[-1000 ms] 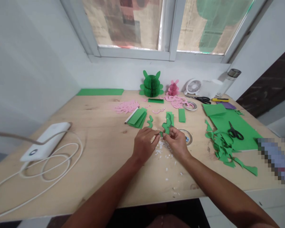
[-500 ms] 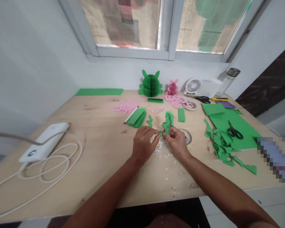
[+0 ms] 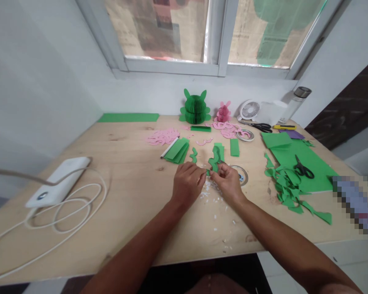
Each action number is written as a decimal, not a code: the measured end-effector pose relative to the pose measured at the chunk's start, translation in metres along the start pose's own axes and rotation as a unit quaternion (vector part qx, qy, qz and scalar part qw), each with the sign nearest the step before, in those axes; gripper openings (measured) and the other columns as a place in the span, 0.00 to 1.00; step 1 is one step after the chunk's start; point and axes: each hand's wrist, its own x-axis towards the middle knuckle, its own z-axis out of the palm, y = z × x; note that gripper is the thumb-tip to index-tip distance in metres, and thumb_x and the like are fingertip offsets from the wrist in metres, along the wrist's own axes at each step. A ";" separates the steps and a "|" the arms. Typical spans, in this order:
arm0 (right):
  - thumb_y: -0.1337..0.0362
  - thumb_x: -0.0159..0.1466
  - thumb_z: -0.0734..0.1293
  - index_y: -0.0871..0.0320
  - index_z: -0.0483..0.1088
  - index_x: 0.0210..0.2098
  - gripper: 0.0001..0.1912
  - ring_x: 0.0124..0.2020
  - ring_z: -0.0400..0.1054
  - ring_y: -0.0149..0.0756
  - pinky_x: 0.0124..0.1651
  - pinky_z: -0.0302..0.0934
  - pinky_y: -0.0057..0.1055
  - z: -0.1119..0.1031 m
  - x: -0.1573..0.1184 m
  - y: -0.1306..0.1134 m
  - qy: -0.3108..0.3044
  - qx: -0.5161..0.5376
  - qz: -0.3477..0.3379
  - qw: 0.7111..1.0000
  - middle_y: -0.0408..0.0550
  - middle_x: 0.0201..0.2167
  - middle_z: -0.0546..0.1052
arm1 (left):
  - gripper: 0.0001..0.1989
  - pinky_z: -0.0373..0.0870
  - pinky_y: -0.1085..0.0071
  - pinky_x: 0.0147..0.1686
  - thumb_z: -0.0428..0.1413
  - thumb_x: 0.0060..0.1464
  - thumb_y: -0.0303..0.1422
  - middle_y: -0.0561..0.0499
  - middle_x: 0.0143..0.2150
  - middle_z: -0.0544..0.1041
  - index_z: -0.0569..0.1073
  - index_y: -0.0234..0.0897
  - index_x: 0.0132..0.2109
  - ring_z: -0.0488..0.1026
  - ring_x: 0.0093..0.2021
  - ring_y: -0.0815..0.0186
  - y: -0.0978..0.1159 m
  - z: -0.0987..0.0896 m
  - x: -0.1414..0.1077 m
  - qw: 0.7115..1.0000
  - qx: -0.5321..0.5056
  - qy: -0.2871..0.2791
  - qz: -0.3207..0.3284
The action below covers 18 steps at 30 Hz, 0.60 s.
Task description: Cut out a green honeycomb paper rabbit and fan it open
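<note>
Hands were close together: left hand point(image 3: 187, 183) and right hand point(image 3: 228, 183) pinched a wavy green paper strip point(image 3: 214, 164). White paper scraps point(image 3: 207, 190) lay below.

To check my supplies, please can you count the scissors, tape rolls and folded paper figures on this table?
Scissors: 2
Tape rolls: 2
Paper figures: 2
Total: 6
</note>
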 end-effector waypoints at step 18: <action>0.56 0.51 0.69 0.57 0.62 0.21 0.14 0.18 0.54 0.27 0.21 0.47 0.25 -0.002 0.003 0.004 0.012 -0.023 -0.006 1.000 0.37 0.15 0.62 | 0.07 0.63 0.64 0.40 0.53 0.55 0.28 0.51 0.26 0.77 0.74 0.36 0.30 0.71 0.36 0.61 0.004 -0.002 0.002 0.998 0.046 0.013 0.047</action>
